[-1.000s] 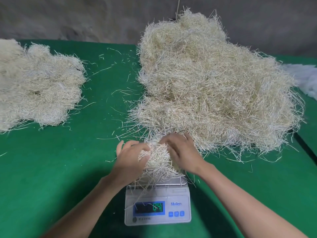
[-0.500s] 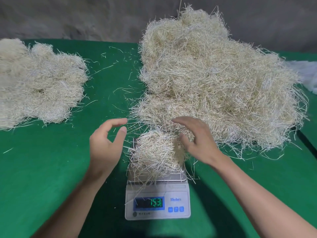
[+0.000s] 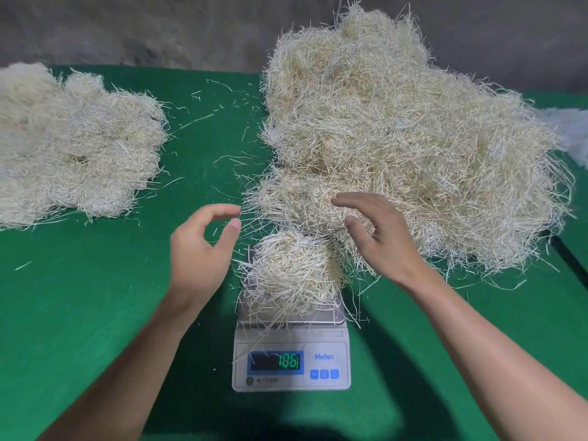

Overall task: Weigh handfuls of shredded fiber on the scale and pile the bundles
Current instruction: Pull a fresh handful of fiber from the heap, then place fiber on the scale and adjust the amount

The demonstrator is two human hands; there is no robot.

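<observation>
1. The pile of bundles (image 3: 70, 148) at the left ran off the frame's edge, so its full extent was hidden. A white mass (image 3: 572, 128) at the far right was likewise cut off.
2. The steel platform (image 3: 337, 316) of the scale (image 3: 291, 381) lay mostly buried beneath the handful of fiber (image 3: 294, 272) resting on it. Stray strands drooped over its front lip and across the display (image 3: 275, 361). The green digits appeared to read 186, though the final figure was hard to make out.
3. The left hand (image 3: 203, 246) hovered just left of the handful, fingers loosely curved, thumb and forefinger apart, gripping nothing.
4. The right hand (image 3: 381, 237) hung over the near edge of the large heap (image 3: 397, 138), just right of the handful. Its fingers were spread and relaxed, and it held nothing.
5. The fiber was pale straw in colour, made of thin, wiry shreds tangled every way. The heap rose tall and shaggy just behind the scale. The handful formed a rounded, nest-like clump. The bundles at the left lay in flatter, lobed tufts.
6. The scale had a white plastic body, a blue-framed screen and three small blue buttons (image 3: 324, 374). It stood on a green, felt-like cloth (image 3: 95, 313).
7. Loose strands (image 3: 203, 119) were scattered on the cloth between pile and heap, and a rough grey wall (image 3: 127, 27) stood behind.
</observation>
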